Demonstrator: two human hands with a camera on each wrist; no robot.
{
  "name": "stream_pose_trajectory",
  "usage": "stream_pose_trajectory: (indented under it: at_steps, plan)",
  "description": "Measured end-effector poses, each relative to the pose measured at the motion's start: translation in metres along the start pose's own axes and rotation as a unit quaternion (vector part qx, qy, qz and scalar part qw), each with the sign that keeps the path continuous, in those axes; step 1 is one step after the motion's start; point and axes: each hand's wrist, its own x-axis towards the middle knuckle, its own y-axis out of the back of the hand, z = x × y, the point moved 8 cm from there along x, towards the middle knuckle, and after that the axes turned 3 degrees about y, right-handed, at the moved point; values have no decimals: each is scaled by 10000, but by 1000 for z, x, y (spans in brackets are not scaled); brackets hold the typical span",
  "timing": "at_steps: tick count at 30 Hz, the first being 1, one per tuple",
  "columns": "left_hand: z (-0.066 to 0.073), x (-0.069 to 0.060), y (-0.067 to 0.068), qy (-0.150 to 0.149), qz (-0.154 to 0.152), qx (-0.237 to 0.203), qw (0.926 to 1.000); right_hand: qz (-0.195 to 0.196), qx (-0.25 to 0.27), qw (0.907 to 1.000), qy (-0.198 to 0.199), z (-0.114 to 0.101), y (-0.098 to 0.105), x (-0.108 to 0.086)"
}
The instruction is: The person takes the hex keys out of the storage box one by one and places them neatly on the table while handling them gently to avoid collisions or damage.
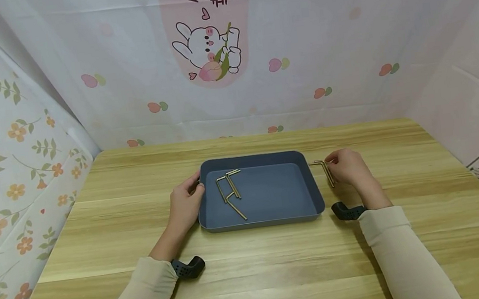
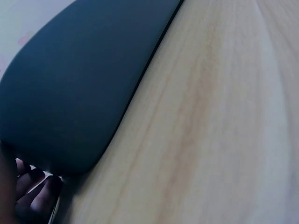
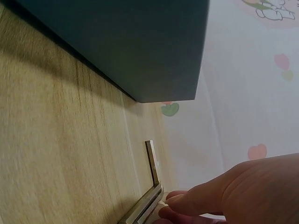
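A grey-blue rectangular tray (image 1: 275,223) lies on the table with several gold L-shaped Allen keys (image 1: 237,210) in its left part. At the tray's left end, my left hand (image 1: 184,203) holds the side wall, thumb against the rim. Its bent fingers (image 2: 44,191) show past the tray's corner in the left wrist view; a thin pale line beside them is too unclear to name. Right of the tray, my right hand (image 1: 349,168) pinches gold Allen keys (image 1: 327,174) lying close together. In the right wrist view these keys (image 3: 152,163) are low over the wood, partly hidden by the fingertips.
The wood-grain table (image 1: 255,277) has a white patterned cloth (image 1: 326,49) behind it and a floral cloth (image 1: 12,162) on the left. Each wrist carries a black camera mount (image 1: 189,268).
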Motion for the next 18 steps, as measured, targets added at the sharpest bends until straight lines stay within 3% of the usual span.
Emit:
stream_pose_trajectory:
  at_steps: [18]
  plan:
    - [-1,1,0,27,-30,-26,10000,-27,112,9999,10,-6,5,-6]
